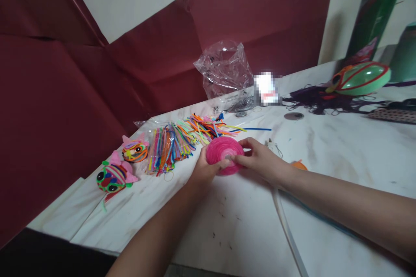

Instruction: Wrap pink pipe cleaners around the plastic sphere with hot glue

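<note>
Both left hand (204, 169) and right hand (261, 160) pinch a pink disc (224, 146) between fingers over a marbled table (247, 233); maroon sheeting (156, 60) behind.

A round pink object (225, 154) is held between the left hand (208, 165) and the right hand (258, 158) above the marble-patterned table (341, 156). Multicoloured fuzzy sticks (173, 145) are heaped beyond it, partly covered by clear plastic, and two decorated fish-like figures (113, 176) are seen to their left.
</note>
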Tool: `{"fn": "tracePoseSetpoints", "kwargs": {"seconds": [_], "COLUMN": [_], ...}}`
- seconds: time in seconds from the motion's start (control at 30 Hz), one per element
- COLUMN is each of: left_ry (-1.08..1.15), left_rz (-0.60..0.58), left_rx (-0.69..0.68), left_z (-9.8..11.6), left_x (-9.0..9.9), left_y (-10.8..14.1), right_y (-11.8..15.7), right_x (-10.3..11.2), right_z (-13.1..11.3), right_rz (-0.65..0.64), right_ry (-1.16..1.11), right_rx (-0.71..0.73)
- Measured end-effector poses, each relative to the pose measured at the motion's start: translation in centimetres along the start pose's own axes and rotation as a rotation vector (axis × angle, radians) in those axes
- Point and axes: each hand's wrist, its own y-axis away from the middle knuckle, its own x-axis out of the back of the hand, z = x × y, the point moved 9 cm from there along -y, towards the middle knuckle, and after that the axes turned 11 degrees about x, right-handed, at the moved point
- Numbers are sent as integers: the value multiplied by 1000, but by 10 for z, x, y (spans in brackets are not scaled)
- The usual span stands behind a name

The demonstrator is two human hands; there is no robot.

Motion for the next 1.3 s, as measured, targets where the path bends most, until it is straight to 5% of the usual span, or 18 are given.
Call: {"fn": "tracePoseSetpoints", "kwargs": {"seconds": [0.93,1.3], "left_ry": [40,78], "left_rz": [140,113], "left_rx": [30,17], "left_z": [-3,-5], "left_x": [13,8], "left_y": [-2,-1], "right_y": [6,3], "right_x": [-7,1], "right_z": [-15,-21], "right_rz": [-40,-3], "right_ry": [-93,115], "right_rx": [-3,138]}}
